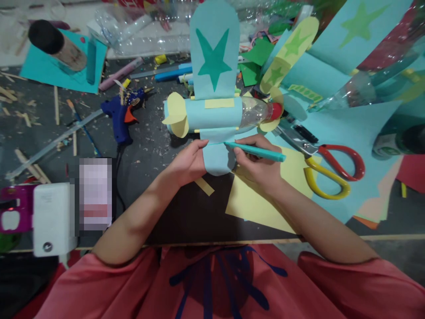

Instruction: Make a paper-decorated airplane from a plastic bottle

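Around the bottle (254,111) spreads a seemingly dusty tabletop (199,219).

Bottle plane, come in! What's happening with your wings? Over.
Right hand holding teal marker, tip at lower wing. Left hand at that wing's left edge. Upper wing bears green star. Scissors off to the right, clear of both wings.

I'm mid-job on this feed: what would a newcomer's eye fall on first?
Probably the clear plastic bottle wrapped in light-blue paper at the centre, with a dark-green star on its tall rounded upper paper wing. Next, the slim turquoise marker pen in the right hand, its tip at the lower light-blue paper wing. Red-and-yellow-handled metal scissors stand out to the right.
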Demonstrator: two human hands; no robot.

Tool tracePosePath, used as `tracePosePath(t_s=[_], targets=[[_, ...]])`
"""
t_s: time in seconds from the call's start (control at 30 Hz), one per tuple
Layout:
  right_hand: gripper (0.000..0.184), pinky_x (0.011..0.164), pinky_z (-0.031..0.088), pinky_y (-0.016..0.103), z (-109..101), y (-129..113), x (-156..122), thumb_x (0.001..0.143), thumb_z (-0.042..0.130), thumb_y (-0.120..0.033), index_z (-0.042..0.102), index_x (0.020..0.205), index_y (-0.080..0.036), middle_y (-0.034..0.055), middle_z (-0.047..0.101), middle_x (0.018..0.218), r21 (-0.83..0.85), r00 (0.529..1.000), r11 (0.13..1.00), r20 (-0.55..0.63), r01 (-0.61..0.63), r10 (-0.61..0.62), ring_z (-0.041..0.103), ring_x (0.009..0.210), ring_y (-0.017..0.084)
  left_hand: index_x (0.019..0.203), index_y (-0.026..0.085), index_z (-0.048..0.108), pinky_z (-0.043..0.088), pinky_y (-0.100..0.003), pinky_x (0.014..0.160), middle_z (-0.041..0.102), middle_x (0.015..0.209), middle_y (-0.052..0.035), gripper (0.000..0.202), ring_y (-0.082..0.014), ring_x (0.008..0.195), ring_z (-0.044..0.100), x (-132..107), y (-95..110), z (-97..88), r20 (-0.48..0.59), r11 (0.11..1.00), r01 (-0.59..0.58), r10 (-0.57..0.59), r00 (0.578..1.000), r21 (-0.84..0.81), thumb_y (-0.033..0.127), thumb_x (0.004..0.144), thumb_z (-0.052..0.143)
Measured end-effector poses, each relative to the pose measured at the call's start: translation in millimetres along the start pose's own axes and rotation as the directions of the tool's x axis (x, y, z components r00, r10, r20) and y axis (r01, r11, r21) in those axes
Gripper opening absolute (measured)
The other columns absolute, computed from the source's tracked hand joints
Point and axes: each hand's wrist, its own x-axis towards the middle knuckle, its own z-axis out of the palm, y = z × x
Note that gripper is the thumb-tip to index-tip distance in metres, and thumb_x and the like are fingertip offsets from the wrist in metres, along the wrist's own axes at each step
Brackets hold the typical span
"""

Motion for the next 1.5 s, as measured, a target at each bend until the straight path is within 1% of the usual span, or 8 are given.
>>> tracePosePath(t_s=[0.2,0.33,0.47,0.7,0.97,1.2,1.37,1.5], targets=[[0.005,0.046,0.043,0.023,-1,1,2,0.080,0.065,-0.022,0.065,0.075,-0.022,-0.0049,0.061,0.059,-0.018,0.999,1.000,-0.040,0.004,-0.005,0.050,0.046,0.009,0.148,0.005,0.036,0.043,-0.040,0.111,0.072,0.117,-0.0139,0.057,-0.0270,0.120,0.064,0,0,0.1,-0.006,1.000,0.011,-0.011,1.000,-0.001,0.015,0.092,0.031],[0.005,0.048,0.046,0.025,-5,4,1,0.080,0.066,-0.020,0.065,0.077,-0.023,-0.0034,0.065,0.064,0.041,0.996,0.998,-0.069,0.052,-0.049,0.058,0.052,0.012,0.147,0.005,0.036,0.045,-0.039,0.111,0.072,0.115,-0.0136,0.055,-0.0250,0.119,0.066,0,1,1.1,-0.014,0.999,0.026,-0.026,1.000,-0.021,0.014,0.093,0.029],[0.004,0.052,0.051,0.029,-10,11,-1,0.083,0.068,-0.028,0.066,0.085,-0.025,-0.0014,0.067,0.070,0.114,0.987,0.986,-0.125,0.120,-0.106,0.063,0.057,0.015,0.147,0.005,0.036,0.049,-0.037,0.107,0.072,0.113,-0.0133,0.056,-0.0245,0.118,0.066,1,1,-2.1,0.010,0.998,0.044,-0.044,0.999,-0.049,0.013,0.092,0.030],[0.013,0.064,0.058,0.038,-11,10,5,0.090,0.062,-0.037,0.067,0.097,-0.028,0.0032,0.073,0.084,0.121,0.989,0.983,-0.056,0.142,-0.136,0.069,0.069,0.021,0.148,0.006,0.036,0.047,-0.041,0.109,0.073,0.113,-0.0134,0.057,-0.0270,0.118,0.066,0,0,-4.5,0.019,0.999,0.008,-0.007,1.000,-0.047,0.012,0.091,0.035],[0.009,0.054,0.053,0.028,-20,-7,9,0.087,0.067,-0.032,0.066,0.090,-0.024,0.0001,0.070,0.078,0.128,0.996,0.990,0.069,-0.056,0.048,0.065,0.062,0.014,0.147,0.010,0.039,0.047,-0.040,0.110,0.073,0.116,-0.0127,0.052,-0.0263,0.117,0.067,-1,0,-2.4,0.017,0.999,-0.003,0.004,1.000,-0.050,0.017,0.096,0.034],[0.006,0.060,0.057,0.030,-12,2,-5,0.086,0.065,-0.030,0.066,0.088,-0.024,0.0012,0.073,0.080,0.059,0.999,0.998,0.035,0.027,-0.029,0.069,0.067,0.016,0.147,0.009,0.040,0.052,-0.040,0.105,0.073,0.115,-0.0112,0.053,-0.0259,0.118,0.067,4,1,-6.8,0.053,0.996,0.055,-0.052,0.997,-0.065,0.019,0.096,0.031],[0.007,0.059,0.056,0.028,-12,3,-4,0.085,0.065,-0.029,0.066,0.088,-0.023,0.0013,0.075,0.082,0.014,0.995,0.997,0.070,0.075,-0.076,0.069,0.066,0.015,0.146,0.006,0.040,0.051,-0.040,0.107,0.073,0.116,-0.0136,0.053,-0.0266,0.119,0.066,2,0,-4.5,0.033,0.999,0.019,-0.018,0.999,-0.038,0.019,0.096,0.032],[0.006,0.058,0.054,0.027,-12,2,-4,0.086,0.064,-0.029,0.066,0.088,-0.023,0.0003,0.075,0.080,0.018,0.996,0.998,0.072,0.057,-0.059,0.068,0.064,0.014,0.148,0.008,0.038,0.051,-0.039,0.106,0.072,0.115,-0.0126,0.053,-0.0257,0.119,0.066,3,1,-5.0,0.068,0.997,0.033,-0.029,0.997,-0.064,0.020,0.097,0.027]])
